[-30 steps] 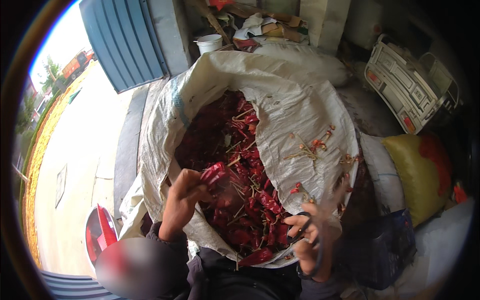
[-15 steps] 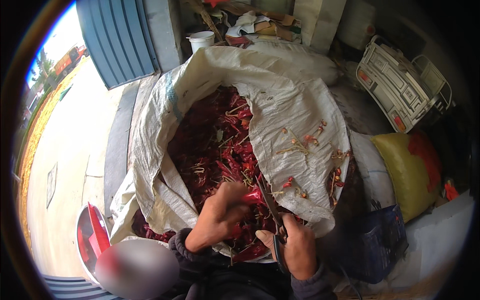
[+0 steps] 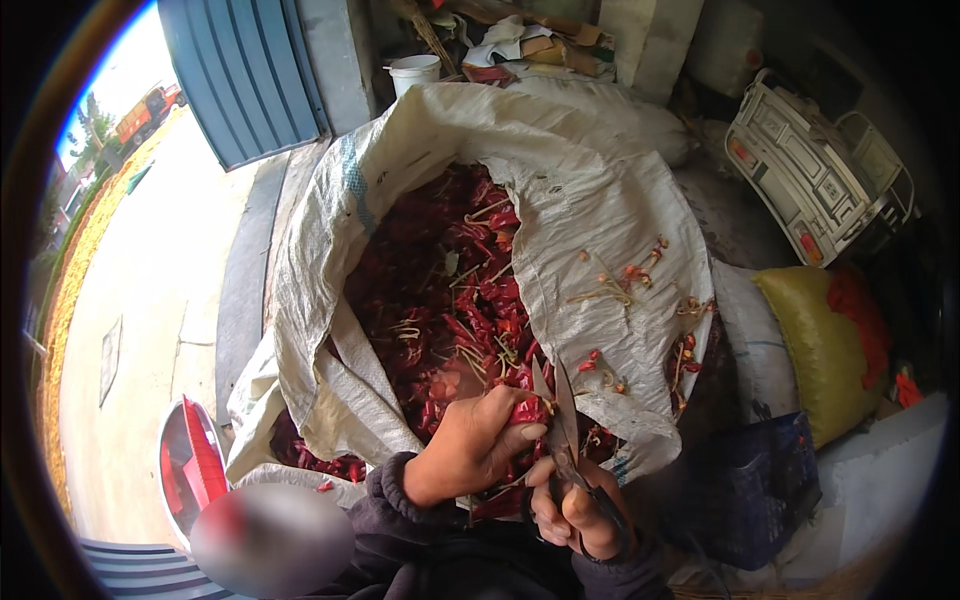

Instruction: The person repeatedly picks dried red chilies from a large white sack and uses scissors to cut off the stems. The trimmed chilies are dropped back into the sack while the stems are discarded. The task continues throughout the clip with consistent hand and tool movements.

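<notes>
My left hand [image 3: 470, 448] is closed round a red dried chili pepper [image 3: 528, 410], whose pale stem end points to the right. In my right hand [image 3: 578, 512] is a pair of scissors [image 3: 565, 425], held with the blades upward and spread apart. The stem end lies right beside the blades; whether they touch it I cannot tell. Beneath both hands, many dried red chilies [image 3: 450, 290] with straw-coloured stems fill a large white woven sack [image 3: 590, 210], its mouth folded wide. Clipped stem tops [image 3: 625, 285] lie on the sack's right flap.
At lower left stands a round basin [image 3: 170, 500] with a red piece inside. A dark blue crate [image 3: 750, 490] is at lower right, near a yellow-green sack [image 3: 815, 345]. A white bucket [image 3: 413, 70] and a vehicle's tailgate [image 3: 800, 165] are farther back.
My left hand has moved right and down, bringing the pepper's stem end to the scissors. The scissor blades have spread apart, and my right hand has turned and lowered slightly.
</notes>
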The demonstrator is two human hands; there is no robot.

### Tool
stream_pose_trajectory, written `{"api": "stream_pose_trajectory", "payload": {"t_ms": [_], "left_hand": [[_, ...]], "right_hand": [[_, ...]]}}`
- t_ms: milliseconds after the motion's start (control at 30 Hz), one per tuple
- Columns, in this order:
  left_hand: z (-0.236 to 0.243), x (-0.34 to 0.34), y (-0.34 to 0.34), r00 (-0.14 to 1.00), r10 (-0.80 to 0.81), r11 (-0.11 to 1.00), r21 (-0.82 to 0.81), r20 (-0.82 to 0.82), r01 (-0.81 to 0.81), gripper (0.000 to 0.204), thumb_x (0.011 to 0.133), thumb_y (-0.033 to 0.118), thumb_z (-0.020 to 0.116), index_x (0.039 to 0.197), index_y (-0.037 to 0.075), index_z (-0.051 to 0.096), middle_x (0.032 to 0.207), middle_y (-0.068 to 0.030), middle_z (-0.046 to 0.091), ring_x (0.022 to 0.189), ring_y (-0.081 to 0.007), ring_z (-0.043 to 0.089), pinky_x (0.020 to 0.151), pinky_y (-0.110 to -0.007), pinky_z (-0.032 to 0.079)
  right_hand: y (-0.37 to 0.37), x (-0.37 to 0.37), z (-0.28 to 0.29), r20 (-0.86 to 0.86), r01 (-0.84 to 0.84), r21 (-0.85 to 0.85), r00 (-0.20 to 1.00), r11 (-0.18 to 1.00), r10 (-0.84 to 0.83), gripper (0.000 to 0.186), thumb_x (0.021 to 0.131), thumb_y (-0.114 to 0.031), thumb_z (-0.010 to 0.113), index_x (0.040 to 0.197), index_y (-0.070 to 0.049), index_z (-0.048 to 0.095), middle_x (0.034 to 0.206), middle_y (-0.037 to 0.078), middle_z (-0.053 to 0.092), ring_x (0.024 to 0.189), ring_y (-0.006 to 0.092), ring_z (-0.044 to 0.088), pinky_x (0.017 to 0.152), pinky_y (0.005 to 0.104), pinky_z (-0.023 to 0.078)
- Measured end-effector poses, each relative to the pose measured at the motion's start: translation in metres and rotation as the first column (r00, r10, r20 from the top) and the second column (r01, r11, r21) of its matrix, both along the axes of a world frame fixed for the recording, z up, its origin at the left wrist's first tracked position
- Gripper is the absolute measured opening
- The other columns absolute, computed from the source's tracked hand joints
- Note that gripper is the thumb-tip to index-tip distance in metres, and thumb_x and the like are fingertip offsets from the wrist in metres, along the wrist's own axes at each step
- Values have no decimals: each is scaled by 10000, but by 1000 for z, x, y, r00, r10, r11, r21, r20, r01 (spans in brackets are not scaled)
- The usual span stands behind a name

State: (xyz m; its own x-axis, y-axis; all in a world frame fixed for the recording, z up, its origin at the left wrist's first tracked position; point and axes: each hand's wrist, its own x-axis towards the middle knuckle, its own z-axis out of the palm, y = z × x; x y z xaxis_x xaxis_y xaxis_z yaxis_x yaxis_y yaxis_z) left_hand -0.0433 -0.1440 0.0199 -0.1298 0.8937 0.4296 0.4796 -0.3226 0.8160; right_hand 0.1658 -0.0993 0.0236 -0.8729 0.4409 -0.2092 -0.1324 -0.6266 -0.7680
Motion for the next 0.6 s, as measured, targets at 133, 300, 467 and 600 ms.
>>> {"api": "stream_pose_trajectory", "payload": {"t_ms": [133, 300, 467, 600], "left_hand": [[15, -5, -3, 990, -100, 995, 41, 96, 96, 233, 983, 159, 696, 1109, -19, 613, 785, -141, 618, 676, -294, 638, 616, -358, 481], [19, -3, -8, 811, -236, 949, -54, 536, 312, 209, 1061, 190, 595, 1125, -9, 601, 769, -45, 612, 677, -122, 590, 606, -297, 458], [-20, -8, -6, 675, 59, 889, -346, 736, 299, 243, 1094, 263, 543, 985, 48, 573, 778, 20, 595, 658, -73, 508, 580, -273, 416], [-33, -85, 14, 842, 303, 937, -21, -447, -348, 92, 958, 140, 658, 976, 62, 612, 799, -102, 582, 672, -285, 605, 606, -379, 501]], "right_hand": [[-3, -1, -4, -100, -35, -85, 995, 996, 26, 755, 865, -563, 788, 1265, 19, 522, 821, 53, 581, 579, 75, 457, 507, 243, 399], [-9, -8, -10, -204, -78, -153, 978, 985, 46, 770, 860, -582, 781, 1274, 14, 524, 830, 51, 577, 584, 82, 456, 511, 254, 396], [30, 20, 21, -728, 282, -264, 569, 923, -382, 663, 964, -726, 476, 1210, -113, 427, 745, 68, 534, 567, 173, 475, 489, 333, 431], [58, 29, 33, -623, 539, -19, 653, 842, -432, 666, 982, -711, 460, 1269, -114, 398, 764, 81, 571, 548, 160, 469, 496, 347, 477]]}}
